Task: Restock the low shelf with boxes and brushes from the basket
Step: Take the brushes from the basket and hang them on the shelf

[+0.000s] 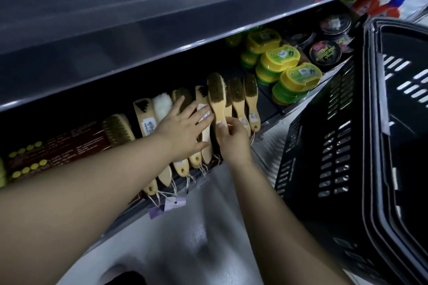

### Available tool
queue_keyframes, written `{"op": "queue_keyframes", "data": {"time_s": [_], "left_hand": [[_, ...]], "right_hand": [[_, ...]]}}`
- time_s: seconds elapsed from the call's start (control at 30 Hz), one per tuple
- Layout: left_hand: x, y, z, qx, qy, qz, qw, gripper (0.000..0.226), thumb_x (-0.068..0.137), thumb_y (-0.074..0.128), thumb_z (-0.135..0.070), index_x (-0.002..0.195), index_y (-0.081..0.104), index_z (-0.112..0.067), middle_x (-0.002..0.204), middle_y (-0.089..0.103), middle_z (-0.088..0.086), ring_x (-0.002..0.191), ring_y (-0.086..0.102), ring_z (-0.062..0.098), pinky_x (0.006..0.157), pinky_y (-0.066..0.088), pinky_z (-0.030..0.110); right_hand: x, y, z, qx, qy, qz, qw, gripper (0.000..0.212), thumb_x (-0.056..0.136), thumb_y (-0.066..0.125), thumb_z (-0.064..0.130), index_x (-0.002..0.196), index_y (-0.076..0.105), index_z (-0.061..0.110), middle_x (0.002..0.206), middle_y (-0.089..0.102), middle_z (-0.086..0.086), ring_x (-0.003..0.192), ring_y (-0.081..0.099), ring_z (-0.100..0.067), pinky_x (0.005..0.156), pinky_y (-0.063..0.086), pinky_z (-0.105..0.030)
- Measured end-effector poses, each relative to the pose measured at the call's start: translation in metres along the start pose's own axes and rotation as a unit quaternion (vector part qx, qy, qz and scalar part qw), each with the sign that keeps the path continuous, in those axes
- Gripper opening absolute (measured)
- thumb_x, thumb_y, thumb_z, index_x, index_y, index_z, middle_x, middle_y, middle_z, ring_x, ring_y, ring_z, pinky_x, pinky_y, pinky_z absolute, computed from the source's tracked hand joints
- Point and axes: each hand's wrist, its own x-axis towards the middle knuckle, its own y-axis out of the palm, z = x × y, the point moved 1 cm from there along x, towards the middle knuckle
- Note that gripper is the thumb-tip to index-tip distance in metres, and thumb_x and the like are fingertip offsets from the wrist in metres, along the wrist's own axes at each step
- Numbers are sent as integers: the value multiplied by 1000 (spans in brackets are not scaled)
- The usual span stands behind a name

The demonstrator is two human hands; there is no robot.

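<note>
A row of wooden-handled brushes (236, 99) lies on the low shelf (268, 122), bristles toward the back. My right hand (231, 139) pinches the handle of one brush (216, 97), which stands raised above the row. My left hand (185, 127) lies flat with spread fingers on the brushes just left of it. Dark red boxes (69, 146) lie on the shelf at the left. The black plastic basket (347, 122) stands at the right, its inside looking empty where visible.
Yellow-green oval tubs (298, 76) and round black tins (325, 52) fill the shelf to the right of the brushes. A grey upper shelf (139, 30) overhangs the low shelf. Grey floor (196, 227) lies below, with string price tags (171, 203) dangling over the shelf edge.
</note>
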Motion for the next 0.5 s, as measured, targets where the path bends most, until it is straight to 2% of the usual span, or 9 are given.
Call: {"op": "queue_keyframes", "data": {"time_s": [0.07,0.17,0.2,0.33,0.5], "left_hand": [[-3,2,-7,11,-17,8,1000,74,93,16,-60,149,-9,-20,159,-10,1,145,-11,27,111,-17,49],[-5,2,-14,23,-31,5,999,74,93,12,-60,148,-12,-18,158,-14,2,144,-14,29,110,-19,49],[-6,2,-15,25,-35,1,999,74,93,12,-60,148,-13,-17,158,-14,2,144,-14,29,110,-19,49],[-7,2,-14,26,-34,-2,999,74,93,12,-59,148,-12,-17,159,-12,2,144,-14,29,110,-18,49],[-12,-11,-7,-31,-34,-8,999,69,96,19,-52,150,-2,-15,160,1,2,145,-9,24,111,-18,43]], "right_hand": [[-1,3,-2,-35,-16,-4,999,28,97,45,21,122,54,11,95,59,3,96,58,-20,78,41,-25],[3,6,-6,-102,-33,-22,994,39,98,46,23,133,48,8,126,51,-10,113,53,-25,87,36,-21],[3,7,-8,-125,-37,-24,991,40,98,46,23,135,47,8,130,46,-12,114,51,-26,88,34,-21],[3,8,-11,-170,-49,-23,984,38,97,47,19,133,50,7,126,43,-13,112,48,-27,89,32,-21],[-5,1,4,-155,-20,-10,988,38,95,47,15,132,47,7,131,39,-13,115,48,-31,98,41,-38]]}}
